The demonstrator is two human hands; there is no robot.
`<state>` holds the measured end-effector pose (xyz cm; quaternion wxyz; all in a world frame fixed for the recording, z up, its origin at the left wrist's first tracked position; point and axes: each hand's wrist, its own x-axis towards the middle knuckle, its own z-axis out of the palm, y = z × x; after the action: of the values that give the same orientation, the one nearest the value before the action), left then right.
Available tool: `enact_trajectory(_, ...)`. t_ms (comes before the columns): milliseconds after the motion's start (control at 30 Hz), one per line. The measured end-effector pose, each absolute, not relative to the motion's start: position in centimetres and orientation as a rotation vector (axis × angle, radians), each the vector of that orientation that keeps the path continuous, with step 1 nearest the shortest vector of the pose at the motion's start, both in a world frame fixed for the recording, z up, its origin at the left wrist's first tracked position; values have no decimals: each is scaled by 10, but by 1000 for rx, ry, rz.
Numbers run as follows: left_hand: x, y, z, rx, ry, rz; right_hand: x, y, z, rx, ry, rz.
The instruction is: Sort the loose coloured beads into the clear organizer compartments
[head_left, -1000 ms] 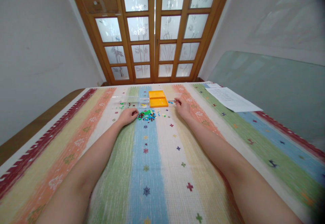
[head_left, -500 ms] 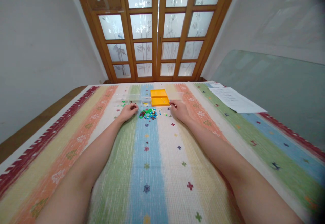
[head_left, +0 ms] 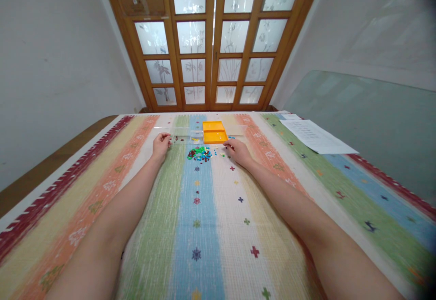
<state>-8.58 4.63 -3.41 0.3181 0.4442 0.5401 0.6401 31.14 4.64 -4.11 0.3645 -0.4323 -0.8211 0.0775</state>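
My left hand (head_left: 161,145) is at the left end of a row of clear plastic compartments (head_left: 195,139), its fingertips pinched together; anything between them is too small to see. Small dark red pieces (head_left: 179,139) lie just right of it, and yellow ones sit in the nearest compartment to the pile. My right hand (head_left: 238,151) rests low by the front right corner of an open orange-yellow box (head_left: 215,136), fingers bent together, their contents hidden. Between the hands lies a loose pile of tiny green, blue and dark red pieces (head_left: 199,153).
A striped tablecloth (head_left: 197,218) covers the table. A few stray pieces (head_left: 222,154) lie between the pile and my right hand. Printed paper sheets (head_left: 316,136) lie at the right. Beyond the table stand glazed wooden doors (head_left: 209,55).
My left hand has moved left and slightly away, from beside the pile to the far left compartments. My right hand has shifted slightly left and down, uncovering blue pieces beside the box.
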Motion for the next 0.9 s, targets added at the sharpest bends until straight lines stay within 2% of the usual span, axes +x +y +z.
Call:
enact_trajectory(333,-91,42,-29,1274,1595,1672,310,45,-39,-1115,-2129,202)
enact_trajectory(467,-76,32,-26,1817,1617,1332,310,43,-38,-1091,-2145,185)
enact_trajectory(633,-53,14,-14,2427,1239,780,309,41,-36,-1088,-2143,195)
enact_trajectory(900,-48,9,-5,2497,1225,679,309,40,-35,-1095,-2140,201)
